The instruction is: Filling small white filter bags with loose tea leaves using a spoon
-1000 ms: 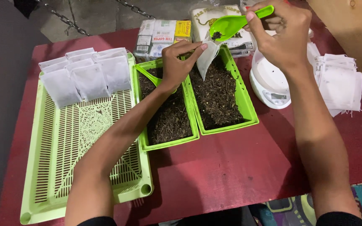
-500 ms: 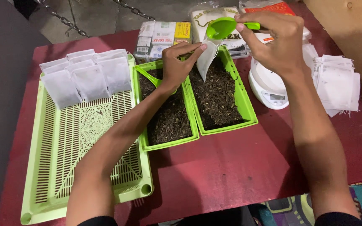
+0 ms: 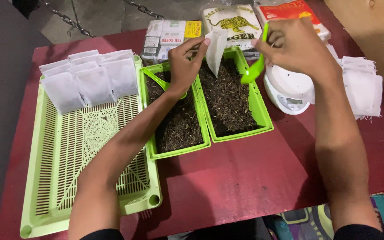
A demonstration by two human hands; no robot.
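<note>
The left hand [image 3: 181, 66] pinches a white bag [image 3: 215, 49] by its top edge between thumb and fingertips, so it hangs over the right tray [image 3: 263, 118] of loose tea; just below its palm a second scoop [image 3: 158, 81] rests in the left tray [image 3: 178, 153]. The right hand [image 3: 296, 46] has its fingers curled around a green scoop [image 3: 255, 66], bowl pointing down just beside the bag; under its wrist sits a white scale [image 3: 287, 91]; past its knuckles lies a stack of empty bags [image 3: 361, 86]. Filled bags [image 3: 87, 78] stand in the slotted basket [image 3: 58, 178], well apart from the left fingers.
</note>
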